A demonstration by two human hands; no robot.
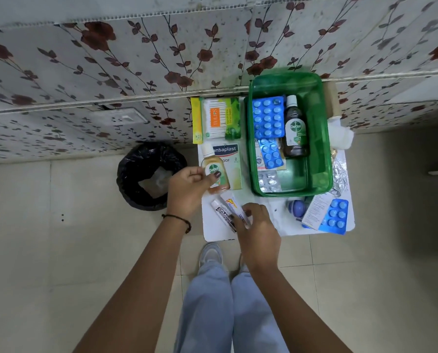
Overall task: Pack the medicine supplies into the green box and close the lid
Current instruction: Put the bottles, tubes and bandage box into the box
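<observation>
The right hand curls over two tubes at the desk's six o'clock edge, hiding their lower ends. The left hand pinches a small amber Dettol bottle lying over the Hansaplast carton. The translucent green box, lidless at three o'clock, holds blister strips and a dark bottle.

— What stands on the floor to the left of the table?

— A bin lined with a black bag, its mouth open, just beside the table's left edge.

— And behind it?

— A wall covering printed with dark red flowers and trailing leaves, with a white socket plate set in it above the bin.

— The floor itself?

— Pale beige tiles. Light blue trousers and a grey shoe show at the near edge.
</observation>
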